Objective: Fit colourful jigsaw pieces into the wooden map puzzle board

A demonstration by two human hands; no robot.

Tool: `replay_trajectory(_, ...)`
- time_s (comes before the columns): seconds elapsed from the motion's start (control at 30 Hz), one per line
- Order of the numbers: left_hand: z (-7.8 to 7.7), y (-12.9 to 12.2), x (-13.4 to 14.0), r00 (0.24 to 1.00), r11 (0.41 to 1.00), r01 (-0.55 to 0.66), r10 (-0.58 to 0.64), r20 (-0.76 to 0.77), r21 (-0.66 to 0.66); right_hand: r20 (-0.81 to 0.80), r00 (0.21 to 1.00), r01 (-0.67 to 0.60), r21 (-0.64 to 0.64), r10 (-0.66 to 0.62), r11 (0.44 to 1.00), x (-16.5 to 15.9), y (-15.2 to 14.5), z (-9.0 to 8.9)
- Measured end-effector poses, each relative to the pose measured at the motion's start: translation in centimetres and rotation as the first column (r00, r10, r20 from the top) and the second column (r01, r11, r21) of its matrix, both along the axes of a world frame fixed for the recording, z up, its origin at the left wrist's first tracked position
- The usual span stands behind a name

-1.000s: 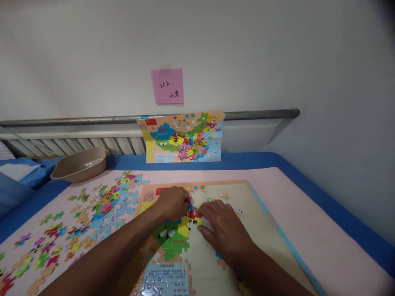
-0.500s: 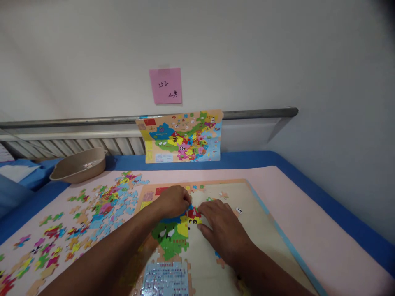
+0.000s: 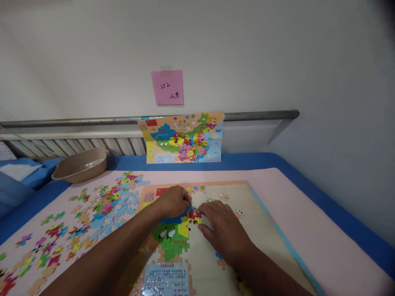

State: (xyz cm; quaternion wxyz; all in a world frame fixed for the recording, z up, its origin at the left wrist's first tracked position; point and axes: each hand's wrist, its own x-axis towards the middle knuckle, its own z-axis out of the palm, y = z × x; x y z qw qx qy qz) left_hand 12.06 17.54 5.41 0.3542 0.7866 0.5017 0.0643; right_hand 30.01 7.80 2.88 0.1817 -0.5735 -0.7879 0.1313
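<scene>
A partly assembled map jigsaw puzzle [image 3: 171, 246] lies on a pale board with an orange and blue border. My left hand [image 3: 175, 201] is over its upper part, fingers curled into a pinch on a puzzle piece [image 3: 190, 208] of which only a bit of blue shows. My right hand [image 3: 220, 224] rests at the right edge of the joined part, thumb and fingers apart. Its fingertips are against a red section [image 3: 194, 213] and a yellow section with a black-and-white animal picture [image 3: 193, 222]. The palm hides some of the board.
Many loose puzzle pieces [image 3: 105, 205] spread over the pink sheet on the left. A brown basin [image 3: 82, 166] stands behind them. A printed reference map [image 3: 185, 137] leans below a metal rail [image 3: 262, 115]. A few pieces, one with a cow-like picture [image 3: 240, 211], lie on the board's right.
Both hands stay in nearly the same place, the left fingers shifting only slightly at the puzzle. The whole view has moved a little.
</scene>
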Motion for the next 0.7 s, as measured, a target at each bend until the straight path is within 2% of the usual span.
replay_trajectory(0.7,0.48,-0.1,0.2,0.997,1.0,-0.017,0.019,-0.074,0.025,0.03,1.0,-0.006,-0.027,0.007,1.0,0.02,0.1,0.54)
